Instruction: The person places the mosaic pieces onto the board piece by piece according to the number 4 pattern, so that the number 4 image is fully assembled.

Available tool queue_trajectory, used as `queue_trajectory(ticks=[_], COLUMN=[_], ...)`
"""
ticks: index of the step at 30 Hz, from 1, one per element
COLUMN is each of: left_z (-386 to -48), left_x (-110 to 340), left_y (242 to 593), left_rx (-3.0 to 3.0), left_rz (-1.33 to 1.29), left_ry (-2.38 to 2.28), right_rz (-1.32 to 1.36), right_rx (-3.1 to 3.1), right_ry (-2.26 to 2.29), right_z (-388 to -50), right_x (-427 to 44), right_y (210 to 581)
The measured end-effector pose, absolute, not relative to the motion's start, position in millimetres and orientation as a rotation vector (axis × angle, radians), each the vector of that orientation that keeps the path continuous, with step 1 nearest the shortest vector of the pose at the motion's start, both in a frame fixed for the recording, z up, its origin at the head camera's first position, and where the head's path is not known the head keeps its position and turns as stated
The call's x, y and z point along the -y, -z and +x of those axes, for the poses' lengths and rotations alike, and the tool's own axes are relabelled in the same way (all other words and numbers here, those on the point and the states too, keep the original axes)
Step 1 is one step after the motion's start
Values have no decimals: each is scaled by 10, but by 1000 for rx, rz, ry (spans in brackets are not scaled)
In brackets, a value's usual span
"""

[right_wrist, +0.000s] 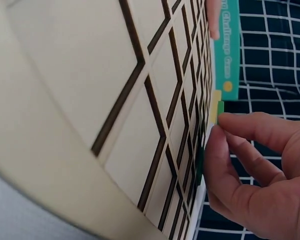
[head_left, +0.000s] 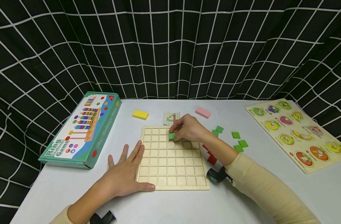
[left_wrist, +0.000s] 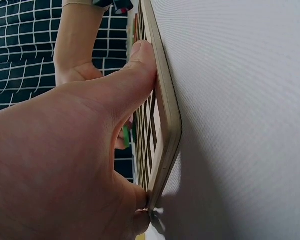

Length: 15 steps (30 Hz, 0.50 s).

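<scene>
A light wooden grid board point(head_left: 172, 179) of square recesses lies flat on the table. My right hand point(head_left: 190, 128) is over the board's far rows and pinches a green square tile point(head_left: 171, 136) between thumb and fingertips. The right wrist view shows the held tile point(right_wrist: 220, 109) edge-on, with a darker green edge point(right_wrist: 200, 162) low against the board behind the thumb. My left hand point(head_left: 125, 174) lies spread at the board's near left corner. Its thumb point(left_wrist: 140, 62) rests on the board's near rim; its other fingers extend along the left side.
A small pattern card point(head_left: 170, 118) lies beyond the board, between a yellow block point(head_left: 140, 114) and a pink block point(head_left: 203, 112). Several green tiles point(head_left: 236, 135) and red tiles point(head_left: 212, 159) lie to the right. A game box point(head_left: 83, 130) is left; a fruit puzzle board point(head_left: 299, 133) is far right.
</scene>
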<state>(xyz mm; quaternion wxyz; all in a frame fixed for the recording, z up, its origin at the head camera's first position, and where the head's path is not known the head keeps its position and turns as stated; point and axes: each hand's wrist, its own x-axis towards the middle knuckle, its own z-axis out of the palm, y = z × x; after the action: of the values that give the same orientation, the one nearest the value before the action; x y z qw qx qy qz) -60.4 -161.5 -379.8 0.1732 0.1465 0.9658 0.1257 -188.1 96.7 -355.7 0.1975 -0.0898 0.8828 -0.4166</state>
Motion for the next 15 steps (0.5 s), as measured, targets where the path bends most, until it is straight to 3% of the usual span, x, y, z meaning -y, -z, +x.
queue_trajectory(ticks=[15], left_z=[-602], left_x=[1620], left_y=[3805], left_rx=[-2743], left_rz=[412], left_ry=[-376], right_rz=[-307], right_rx=[-2527], right_ry=[1058], right_z=[-1902], right_x=[-890], right_y=[3579])
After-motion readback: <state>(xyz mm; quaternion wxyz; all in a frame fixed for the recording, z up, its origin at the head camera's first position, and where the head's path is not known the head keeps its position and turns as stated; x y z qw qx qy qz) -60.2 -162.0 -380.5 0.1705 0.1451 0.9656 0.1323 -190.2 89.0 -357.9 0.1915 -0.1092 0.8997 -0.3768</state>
